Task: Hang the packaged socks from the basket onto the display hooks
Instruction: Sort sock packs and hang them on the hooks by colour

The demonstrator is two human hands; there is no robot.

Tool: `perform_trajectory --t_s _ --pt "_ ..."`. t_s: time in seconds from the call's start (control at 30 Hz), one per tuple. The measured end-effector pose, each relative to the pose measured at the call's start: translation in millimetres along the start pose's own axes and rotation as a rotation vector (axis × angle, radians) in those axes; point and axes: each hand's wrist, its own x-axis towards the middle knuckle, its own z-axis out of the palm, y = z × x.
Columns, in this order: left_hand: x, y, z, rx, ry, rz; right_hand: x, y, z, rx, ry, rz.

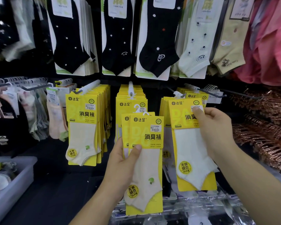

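Observation:
My left hand (122,161) grips a small stack of yellow-carded sock packs (146,159), cream socks in front, white hangers at the top. My right hand (214,132) pinches the yellow header of a single white-sock pack (191,143) held up in front of the right display hook (180,95). Its hanger is close to that hook's tip; whether it is on the hook I cannot tell. Three hooks carry matching yellow packs: the left row (86,125), the middle row (131,98), the right row (196,95). The grey basket (15,181) sits at the lower left with loose packs inside.
Black and pale green socks (156,38) hang on the upper row. Pink garments (269,43) crowd the upper right, copper-coloured fringed items (266,127) the right shelf. Pastel socks (55,120) hang at the left. Clear plastic-wrapped goods (201,208) lie below my hands.

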Motion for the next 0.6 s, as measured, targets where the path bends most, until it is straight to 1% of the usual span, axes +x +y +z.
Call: perform_trajectory --t_s 0.07,0.17,0.27,0.4,0.43,0.57,0.6 --pt "0 0 -1 0.006 -0.001 0.005 2 5 2 -0.037 -0.022 0.029" --pt "1 0 -3 0.01 -0.008 0.002 4 17 5 -0.104 -0.005 0.063" --pt "0 1 -4 0.003 -0.014 0.004 3 28 8 -0.107 0.007 0.097" --pt "0 1 -2 0.014 -0.002 0.016 -9 31 10 -0.225 0.102 0.062" --pt "0 1 -2 0.02 -0.003 0.019 -14 30 11 -0.236 0.071 0.051" --pt "1 2 0 0.065 -0.016 0.035 -44 15 26 -0.15 -0.25 0.044" --pt "0 1 1 0.07 -0.028 0.041 -50 12 30 -0.157 -0.302 0.023"
